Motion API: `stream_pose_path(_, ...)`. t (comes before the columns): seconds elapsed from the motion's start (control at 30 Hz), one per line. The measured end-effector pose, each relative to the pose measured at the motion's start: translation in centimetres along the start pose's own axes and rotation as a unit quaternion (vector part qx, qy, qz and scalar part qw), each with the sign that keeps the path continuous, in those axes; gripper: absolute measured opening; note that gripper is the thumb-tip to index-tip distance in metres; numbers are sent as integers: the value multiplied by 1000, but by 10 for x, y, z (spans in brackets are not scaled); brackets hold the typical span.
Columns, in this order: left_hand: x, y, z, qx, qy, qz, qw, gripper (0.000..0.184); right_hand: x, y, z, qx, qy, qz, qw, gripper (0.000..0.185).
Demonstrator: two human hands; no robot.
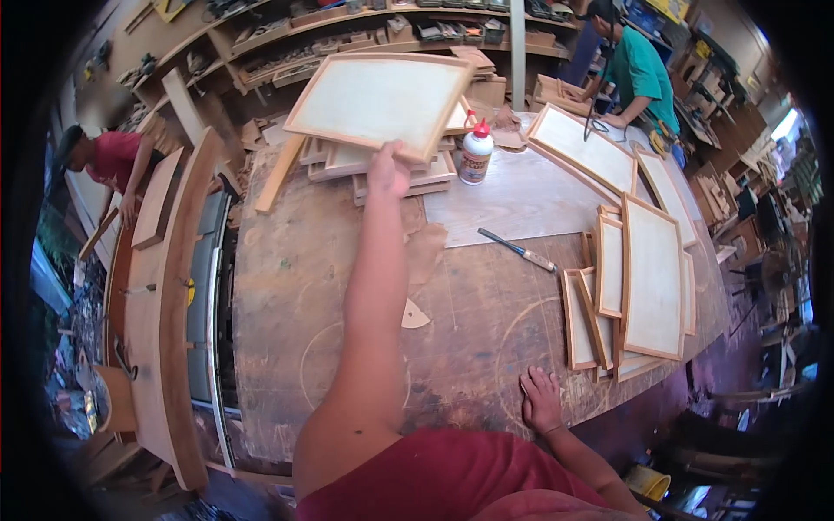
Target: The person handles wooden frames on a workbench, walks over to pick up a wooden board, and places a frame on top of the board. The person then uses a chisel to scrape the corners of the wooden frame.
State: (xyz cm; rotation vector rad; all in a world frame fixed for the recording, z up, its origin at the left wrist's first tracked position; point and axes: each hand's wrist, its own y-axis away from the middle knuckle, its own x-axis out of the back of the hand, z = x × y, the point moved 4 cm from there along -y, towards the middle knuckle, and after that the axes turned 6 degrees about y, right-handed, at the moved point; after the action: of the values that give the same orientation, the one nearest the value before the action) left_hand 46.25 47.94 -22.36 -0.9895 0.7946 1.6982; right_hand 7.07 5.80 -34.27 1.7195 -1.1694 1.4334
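Note:
My left hand (388,174) reaches far across the table and grips the near edge of a wood-framed panel (373,97) with a pale, flat face. The panel is tilted over a stack of similar framed panels (404,180) at the back. My right hand (542,398) rests on the tabletop with its fingers laid out, holding nothing. Just beyond it, to the right, leans a pile of framed panels (653,278). A chisel-like tool (519,250) lies mid-table, and a white glue bottle (475,156) with a red cap stands near the back stack.
A pale board (539,204) lies on the worn wooden table (287,286), with another framed panel (586,148) at its far side. Brown sandpaper-like sheet (426,252) is near my forearm. Long planks (165,321) stand at left. One person works at left, another in green at back right.

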Motion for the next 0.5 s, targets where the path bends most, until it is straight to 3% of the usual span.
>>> stream_pose_path(0.17, 38, 112, 39, -56, -86, -45, 994, 44, -5, 2, 1, 9, -12, -1, 1000, 49)
stream_pose_path(0.23, 57, 161, 55, 40, -155, -25, 987, 50, -7, 3, 2, 9, -11, 10, 1000, 51)
stream_pose_path(0.5, 95, 301, 83, 67, -294, -46, 952, 53, -3, 5, -3, 20, -13, 33, 999, 50)
